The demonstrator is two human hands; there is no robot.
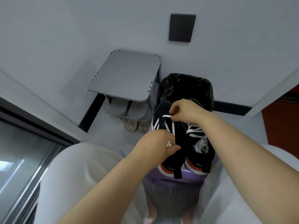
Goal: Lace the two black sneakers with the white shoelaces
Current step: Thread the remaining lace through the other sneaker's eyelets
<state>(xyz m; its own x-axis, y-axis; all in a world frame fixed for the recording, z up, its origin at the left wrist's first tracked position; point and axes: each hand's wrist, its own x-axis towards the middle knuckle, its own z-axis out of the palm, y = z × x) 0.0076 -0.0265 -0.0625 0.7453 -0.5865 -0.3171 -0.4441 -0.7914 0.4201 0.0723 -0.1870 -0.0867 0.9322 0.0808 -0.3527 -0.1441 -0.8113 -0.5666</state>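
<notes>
Two black sneakers stand side by side on a purple stool (191,178), heels towards me. The left sneaker (176,152) has white side stripes and a white shoelace (171,125) running through its front eyelets only. My right hand (186,110) pinches one end of that lace near the toe. My left hand (158,144) is closed on the other end of the lace, bunched white between its fingers, at the shoe's left side. The right sneaker (202,156) carries crossed white lacing (195,131) over most of its tongue, partly hidden by my right forearm.
A grey shoe rack (124,75) with grey slippers and pale shoes under it stands against the wall on the left. A bin lined with a black bag (186,88) sits right behind the stool. My knees in pale trousers flank the stool. A glass door runs along the left.
</notes>
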